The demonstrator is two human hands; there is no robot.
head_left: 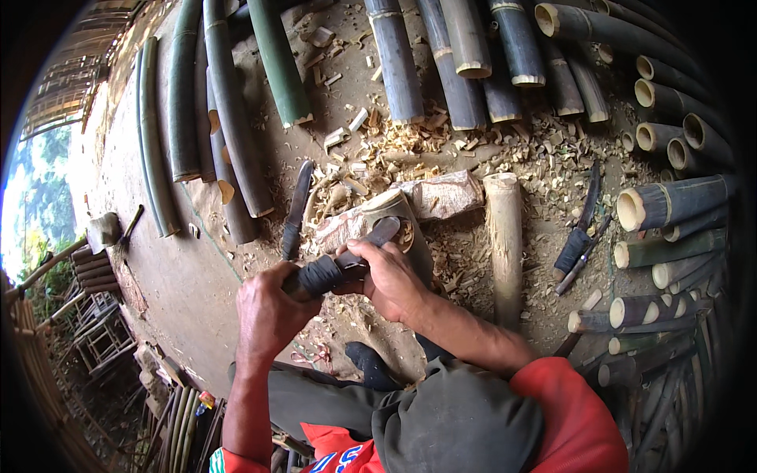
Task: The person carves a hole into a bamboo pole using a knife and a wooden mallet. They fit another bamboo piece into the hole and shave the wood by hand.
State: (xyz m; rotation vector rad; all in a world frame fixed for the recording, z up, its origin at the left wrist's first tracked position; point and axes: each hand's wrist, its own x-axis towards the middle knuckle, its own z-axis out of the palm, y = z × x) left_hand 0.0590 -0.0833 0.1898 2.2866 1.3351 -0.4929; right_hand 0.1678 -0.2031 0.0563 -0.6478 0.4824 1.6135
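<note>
The left hand [268,303] is closed tight around the black wrapped handle of a big knife [347,260]. The right hand [390,280] grips the same knife just past the handle, fingers curled over the grey blade. The knife lies slanted, its handle low on the left and its blade tip up to the right. The blade rests on a short bamboo piece [406,229] in the middle of the dirt floor [181,276]. That piece stands tilted, with its open round end up and away from the person. Pale wood chips [410,138] lie all around it. Another long knife [296,209] lies just left of it. A light, peeled bamboo stick [505,244] lies to the right. Smooth dark green bamboo poles [394,59] lie in rows beyond.
</note>
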